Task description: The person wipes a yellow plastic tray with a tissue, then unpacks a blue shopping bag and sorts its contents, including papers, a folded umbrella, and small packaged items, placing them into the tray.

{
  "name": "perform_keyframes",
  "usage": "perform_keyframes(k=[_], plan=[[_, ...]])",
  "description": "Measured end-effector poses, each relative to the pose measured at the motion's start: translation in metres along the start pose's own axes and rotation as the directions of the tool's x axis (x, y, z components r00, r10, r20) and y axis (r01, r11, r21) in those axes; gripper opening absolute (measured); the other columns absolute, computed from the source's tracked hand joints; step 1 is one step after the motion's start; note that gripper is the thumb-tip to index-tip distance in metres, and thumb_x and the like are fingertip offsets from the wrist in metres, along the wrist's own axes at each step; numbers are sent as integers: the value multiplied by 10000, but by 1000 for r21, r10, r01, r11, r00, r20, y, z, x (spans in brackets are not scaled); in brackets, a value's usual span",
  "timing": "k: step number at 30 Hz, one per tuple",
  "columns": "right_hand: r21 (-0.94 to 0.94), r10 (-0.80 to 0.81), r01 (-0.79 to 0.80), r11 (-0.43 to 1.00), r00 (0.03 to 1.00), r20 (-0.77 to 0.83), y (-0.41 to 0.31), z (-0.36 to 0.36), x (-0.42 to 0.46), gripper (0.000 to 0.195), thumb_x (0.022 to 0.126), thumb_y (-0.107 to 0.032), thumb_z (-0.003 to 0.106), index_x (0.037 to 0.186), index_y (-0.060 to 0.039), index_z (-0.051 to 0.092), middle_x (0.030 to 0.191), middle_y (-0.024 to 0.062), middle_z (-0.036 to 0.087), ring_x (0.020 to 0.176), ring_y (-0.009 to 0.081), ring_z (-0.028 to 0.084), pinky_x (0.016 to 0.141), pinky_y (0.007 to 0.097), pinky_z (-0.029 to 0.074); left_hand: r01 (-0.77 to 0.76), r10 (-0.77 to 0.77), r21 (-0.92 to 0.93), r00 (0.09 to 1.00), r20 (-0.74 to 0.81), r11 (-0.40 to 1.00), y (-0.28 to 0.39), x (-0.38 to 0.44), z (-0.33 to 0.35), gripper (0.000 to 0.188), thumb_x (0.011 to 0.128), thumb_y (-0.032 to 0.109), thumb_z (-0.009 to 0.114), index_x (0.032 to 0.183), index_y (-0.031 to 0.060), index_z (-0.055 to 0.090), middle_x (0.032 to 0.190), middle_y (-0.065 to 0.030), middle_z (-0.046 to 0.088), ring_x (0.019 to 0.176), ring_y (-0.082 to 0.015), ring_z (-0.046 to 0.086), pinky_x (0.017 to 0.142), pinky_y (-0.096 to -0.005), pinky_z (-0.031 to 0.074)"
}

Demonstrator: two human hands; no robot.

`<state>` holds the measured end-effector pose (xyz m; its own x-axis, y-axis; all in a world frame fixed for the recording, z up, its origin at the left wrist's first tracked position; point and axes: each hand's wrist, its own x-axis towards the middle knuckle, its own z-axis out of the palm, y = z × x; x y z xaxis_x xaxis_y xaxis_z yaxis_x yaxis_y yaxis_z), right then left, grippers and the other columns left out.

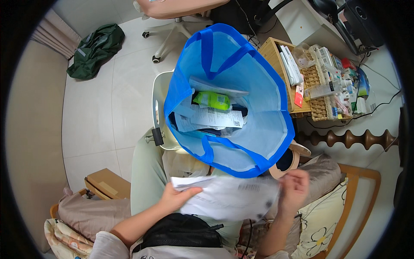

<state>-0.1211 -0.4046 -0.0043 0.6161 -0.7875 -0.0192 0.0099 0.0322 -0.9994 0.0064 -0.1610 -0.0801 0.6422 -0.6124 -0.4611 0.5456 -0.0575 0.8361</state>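
Observation:
My left hand (177, 197) grips the left end of a stack of white printed papers (229, 197) above my lap, thumb on top. At the right end, my right hand (293, 187) is blurred, its fingers bent at the papers' edge; whether it grips them I cannot tell. Just beyond the papers a large blue tote bag (268, 103) stands wide open. Inside lie a bright green packet (212, 100), several printed paper slips (216, 117) and a clear plastic sleeve (220, 88). A black waist bag (181, 231) rests against my body.
Behind the tote is a pale plastic bin (158, 87) with a black binder clip (157, 136). A wooden cabinet (271, 48) and woven basket (312, 76) stand right. Cardboard boxes (110, 183) are lower left, a dark green bag (97, 51) upper left, an office chair (179, 9) beyond.

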Motion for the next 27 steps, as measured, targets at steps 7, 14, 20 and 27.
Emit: perform_keyframes(k=[7, 14, 20, 27], plan=[[-423, -36, 662, 619, 562, 827, -68, 117, 96, 147, 825, -62, 568, 927, 40, 600, 845, 167, 613, 744, 258, 607, 667, 318, 493, -294, 243, 398, 954, 174, 869, 23, -7, -78, 146, 757, -9, 624, 893, -2, 674, 844, -103, 679, 751, -189, 646, 679, -274, 501], [-435, 765, 893, -115, 359, 535, 111, 196, 158, 275, 795, -204, 590, 1019, -49, 634, 1018, 153, 623, 931, 299, 616, 740, 402, 510, -554, 406, 323, 810, 424, 767, 38, 6, -64, 217, 730, 54, 642, 943, 48, 680, 867, -87, 682, 725, -229, 663, 630, -290, 518], [-369, 481, 900, -232, 436, 761, 210, 189, 140, 395, 864, -192, 429, 1205, 2, 477, 1082, 212, 558, 918, 338, 586, 716, 478, 489, -583, 376, 309, 763, 526, 752, 34, 11, -57, 201, 764, 99, 621, 952, 62, 681, 882, -70, 682, 720, -223, 661, 609, -289, 517], [-588, 838, 778, 222, 156, 523, 114, 183, 190, 324, 807, -102, 475, 1108, -36, 575, 1055, 211, 600, 985, 344, 575, 862, 423, 443, -504, 342, 248, 802, 489, 828, 34, 14, -60, 218, 757, 102, 632, 966, 54, 670, 889, -81, 682, 734, -221, 665, 613, -280, 509]])
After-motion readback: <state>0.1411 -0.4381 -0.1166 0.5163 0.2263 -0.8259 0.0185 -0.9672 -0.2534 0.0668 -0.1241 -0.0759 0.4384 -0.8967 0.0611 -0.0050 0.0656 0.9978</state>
